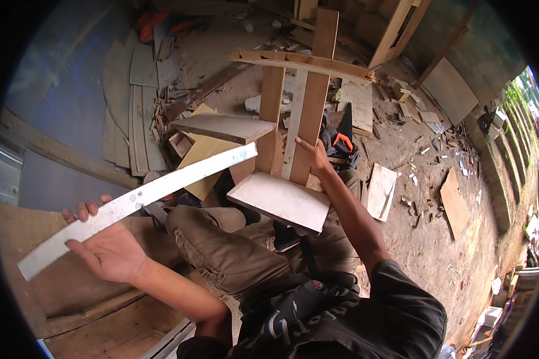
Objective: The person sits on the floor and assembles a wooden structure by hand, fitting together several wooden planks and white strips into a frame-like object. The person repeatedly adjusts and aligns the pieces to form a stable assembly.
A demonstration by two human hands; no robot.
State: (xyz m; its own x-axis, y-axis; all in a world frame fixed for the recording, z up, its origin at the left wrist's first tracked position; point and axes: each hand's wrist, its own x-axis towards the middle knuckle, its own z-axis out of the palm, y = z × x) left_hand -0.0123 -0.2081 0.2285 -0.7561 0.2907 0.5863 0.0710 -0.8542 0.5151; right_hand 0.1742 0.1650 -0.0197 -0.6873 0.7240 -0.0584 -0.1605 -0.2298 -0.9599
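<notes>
At the left, my left hand [115, 250] grips a long white wooden strip [179, 180] near its lower end, fingers on one edge and thumb on the other. The strip slants up to the right, apparently in front of a wooden frame. My right hand [314, 157] is closed round a brown upright plank [315, 122] of that frame. Across its far end runs a slightly curved crosspiece [305, 61]. A white-faced board [279, 198] forms the end nearest my lap, and another white-faced board [224, 126] lies to the left beyond the strip.
A black bag with an orange part [343, 142] lies right of the frame. Loose panels [381, 191] and wood scraps litter the dirt floor. Boards [144, 119] lean along the left wall. A wooden box-like piece [120, 323] is at the lower left.
</notes>
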